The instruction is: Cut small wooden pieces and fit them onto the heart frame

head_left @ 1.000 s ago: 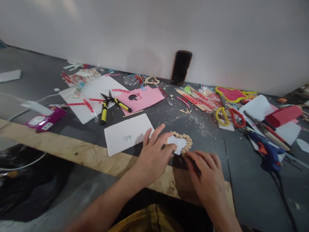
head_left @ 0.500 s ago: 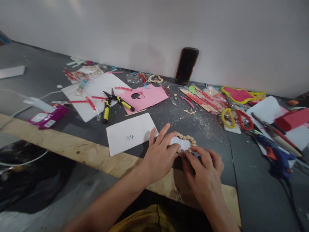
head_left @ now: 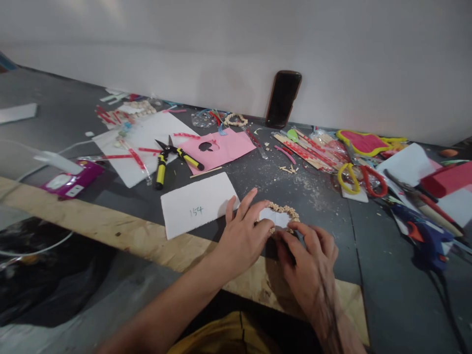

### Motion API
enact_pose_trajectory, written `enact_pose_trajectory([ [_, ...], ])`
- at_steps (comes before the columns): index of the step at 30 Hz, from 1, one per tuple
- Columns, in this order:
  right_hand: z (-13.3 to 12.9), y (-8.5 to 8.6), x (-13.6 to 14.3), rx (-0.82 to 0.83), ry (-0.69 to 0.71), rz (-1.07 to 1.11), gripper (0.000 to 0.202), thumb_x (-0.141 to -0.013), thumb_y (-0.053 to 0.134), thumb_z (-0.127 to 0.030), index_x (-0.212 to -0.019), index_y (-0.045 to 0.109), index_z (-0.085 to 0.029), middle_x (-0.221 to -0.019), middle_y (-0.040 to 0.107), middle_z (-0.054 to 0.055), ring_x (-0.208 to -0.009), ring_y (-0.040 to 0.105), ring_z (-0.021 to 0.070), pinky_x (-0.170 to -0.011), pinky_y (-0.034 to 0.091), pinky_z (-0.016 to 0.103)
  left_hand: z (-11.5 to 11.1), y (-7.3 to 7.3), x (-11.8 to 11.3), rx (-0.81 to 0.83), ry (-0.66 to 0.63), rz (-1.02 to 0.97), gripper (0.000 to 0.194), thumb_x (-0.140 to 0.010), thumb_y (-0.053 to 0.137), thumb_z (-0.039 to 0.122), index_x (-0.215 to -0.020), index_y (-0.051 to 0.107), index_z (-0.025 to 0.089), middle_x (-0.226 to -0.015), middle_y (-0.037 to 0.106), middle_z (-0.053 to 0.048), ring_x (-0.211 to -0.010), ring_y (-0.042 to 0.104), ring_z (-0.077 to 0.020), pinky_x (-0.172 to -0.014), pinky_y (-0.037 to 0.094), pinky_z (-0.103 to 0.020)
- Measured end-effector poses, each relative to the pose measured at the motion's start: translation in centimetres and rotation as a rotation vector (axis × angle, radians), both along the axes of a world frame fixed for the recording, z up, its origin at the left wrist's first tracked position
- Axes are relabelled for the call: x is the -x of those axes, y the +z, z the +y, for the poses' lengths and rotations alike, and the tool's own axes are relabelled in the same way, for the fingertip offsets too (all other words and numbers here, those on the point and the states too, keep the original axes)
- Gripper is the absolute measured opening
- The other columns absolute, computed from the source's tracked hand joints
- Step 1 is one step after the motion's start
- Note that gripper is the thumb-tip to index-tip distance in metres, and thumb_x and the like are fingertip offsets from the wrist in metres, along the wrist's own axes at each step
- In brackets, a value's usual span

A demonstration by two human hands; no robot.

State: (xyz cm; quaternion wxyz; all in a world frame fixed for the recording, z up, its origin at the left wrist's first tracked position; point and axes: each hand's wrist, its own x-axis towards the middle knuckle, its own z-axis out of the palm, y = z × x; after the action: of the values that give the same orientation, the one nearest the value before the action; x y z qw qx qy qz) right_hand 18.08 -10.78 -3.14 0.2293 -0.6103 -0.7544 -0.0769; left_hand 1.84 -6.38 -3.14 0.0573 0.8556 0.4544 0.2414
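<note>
A small white paper piece (head_left: 276,217), edged with beige beads or short stick bits, lies near the table's front edge. My left hand (head_left: 243,231) grips its left side between thumb and fingers, with other fingers spread over a white card (head_left: 199,204) marked 154. At the lower right rim, my right hand (head_left: 308,250) pinches the edge with thumb and fingertips; whether a small bit is between them is hidden. Beyond the card lie yellow-black pliers (head_left: 161,169) and pink paper (head_left: 228,147) with a dark cutout.
A phone (head_left: 283,98) leans on the wall. Red-patterned sticks (head_left: 306,150), scissors with yellow and red handles (head_left: 348,179) and a blue glue gun (head_left: 424,236) lie at the right. A purple power strip (head_left: 75,182) with cables is at the left.
My right hand has shifted slightly left along the lower rim. My left hand keeps its grip, and the view has moved a little.
</note>
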Motion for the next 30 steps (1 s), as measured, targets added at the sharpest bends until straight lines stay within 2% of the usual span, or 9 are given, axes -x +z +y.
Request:
enact_pose_trajectory([
  [9, 0.0, 0.1, 0.1, -0.004, -0.003, 0.024, 0.017, -0.085, 0.057, -0.025, -0.100, 0.066, -0.024, -0.108, 0.062, 0.006, -0.103, 0.045, 0.0272, -0.085, 0.035, 0.045, 0.0, -0.5, 0.0, -0.007, 0.004, -0.006, 0.014, -0.089, 0.049, 0.023, -0.092, 0.063, 0.024, -0.135, 0.048, -0.003, -0.138, 0.019, -0.0311, -0.107, 0.014, -0.058],
  [20, 0.1, -0.1, -0.1, -0.034, 0.022, 0.057, 0.017, -0.084, 0.058, -0.025, -0.100, 0.063, -0.023, -0.106, 0.063, 0.006, -0.101, 0.046, 0.0275, -0.084, 0.037, 0.045, -0.2, 0.2, 0.4, 0.039, -0.022, -0.029, 0.020, -0.090, 0.046, 0.023, -0.100, 0.063, 0.024, -0.136, 0.045, -0.006, -0.139, 0.017, -0.0326, -0.106, 0.014, -0.058],
  [25, 0.0, -0.1, -0.8, -0.071, 0.016, 0.110, 0.019, -0.083, 0.059, -0.026, -0.102, 0.061, -0.023, -0.105, 0.062, 0.007, -0.099, 0.048, 0.0255, -0.086, 0.039, 0.044, -0.1, 0.2, 0.5, 0.049, -0.028, -0.056, 0.019, -0.089, 0.049, 0.024, -0.102, 0.063, 0.025, -0.134, 0.047, -0.006, -0.138, 0.018, -0.0326, -0.107, 0.013, -0.056],
  [30, 0.0, 0.0, -1.9, -0.079, -0.014, 0.140, 0.017, -0.086, 0.052, -0.023, -0.102, 0.059, -0.020, -0.103, 0.062, 0.009, -0.096, 0.053, 0.0240, -0.089, 0.038, 0.046, -0.2, 0.3, 0.5, 0.060, -0.033, -0.063, 0.018, -0.086, 0.056, 0.029, -0.103, 0.062, 0.026, -0.134, 0.048, -0.005, -0.138, 0.018, -0.0320, -0.108, 0.010, -0.055],
])
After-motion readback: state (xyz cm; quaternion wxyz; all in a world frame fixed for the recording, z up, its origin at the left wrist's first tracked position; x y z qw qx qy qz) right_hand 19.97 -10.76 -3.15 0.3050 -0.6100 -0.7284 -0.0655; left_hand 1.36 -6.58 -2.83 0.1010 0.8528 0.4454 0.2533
